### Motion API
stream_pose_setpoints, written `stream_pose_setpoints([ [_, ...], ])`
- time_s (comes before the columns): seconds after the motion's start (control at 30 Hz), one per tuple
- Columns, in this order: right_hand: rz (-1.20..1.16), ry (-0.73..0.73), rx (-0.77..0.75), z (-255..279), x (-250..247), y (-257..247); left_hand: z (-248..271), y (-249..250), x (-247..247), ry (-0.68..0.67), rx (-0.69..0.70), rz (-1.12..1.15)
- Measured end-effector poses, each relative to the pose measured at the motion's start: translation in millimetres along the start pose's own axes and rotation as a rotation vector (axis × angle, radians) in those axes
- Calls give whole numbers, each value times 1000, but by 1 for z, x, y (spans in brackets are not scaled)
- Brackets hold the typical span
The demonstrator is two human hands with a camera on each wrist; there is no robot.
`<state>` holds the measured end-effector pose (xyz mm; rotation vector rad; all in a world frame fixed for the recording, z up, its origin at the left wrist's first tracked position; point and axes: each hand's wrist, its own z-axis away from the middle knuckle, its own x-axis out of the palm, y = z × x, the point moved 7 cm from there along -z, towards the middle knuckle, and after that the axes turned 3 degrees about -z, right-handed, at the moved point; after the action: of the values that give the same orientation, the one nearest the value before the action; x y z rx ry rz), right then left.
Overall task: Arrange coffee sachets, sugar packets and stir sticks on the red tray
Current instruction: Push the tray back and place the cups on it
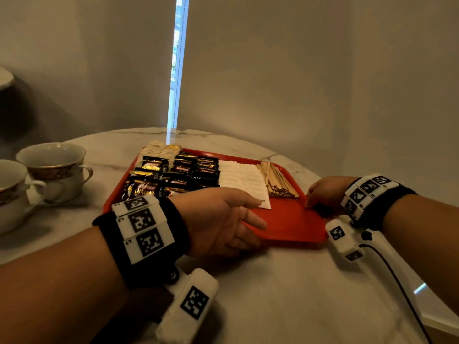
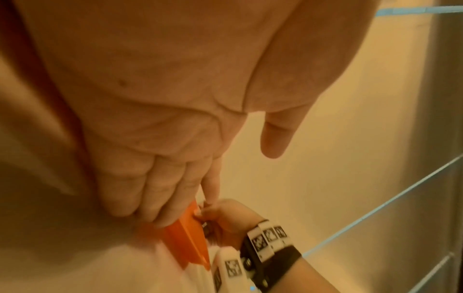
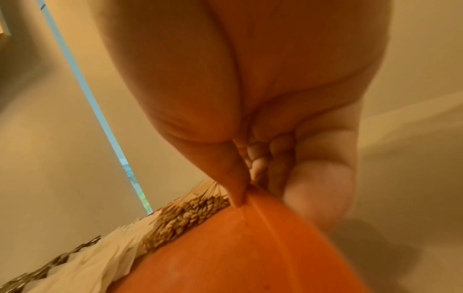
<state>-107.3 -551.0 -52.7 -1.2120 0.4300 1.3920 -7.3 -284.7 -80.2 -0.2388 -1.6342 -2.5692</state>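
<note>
Here, right hand [image 1: 325,193] pinches tray [image 1: 293,224] right rim, thumb on top. Left hand [image 1: 218,219] at tray near edge, fingers straight, together. Sticks [image 1: 278,180] beside right hand.

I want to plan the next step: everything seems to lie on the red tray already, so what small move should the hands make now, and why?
Probably close the left hand on the near edge of the red tray. The right hand already pinches its right rim, and the coffee sachets, sugar packets and stir sticks lie in rows, so both hands could then straighten the tray.
</note>
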Motion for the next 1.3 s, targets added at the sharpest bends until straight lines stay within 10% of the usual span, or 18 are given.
stream_pose_setpoints([
  [0.5,-476,33,-34,-59,22,-55,24,14,-140,668,186,357],
  [0.93,-776,-67,-303,-93,52,-105,35,10,-187,859,233,504],
  [1.3,-224,-33,-370,-80,56,-116,28,7,-188,889,247,508],
])
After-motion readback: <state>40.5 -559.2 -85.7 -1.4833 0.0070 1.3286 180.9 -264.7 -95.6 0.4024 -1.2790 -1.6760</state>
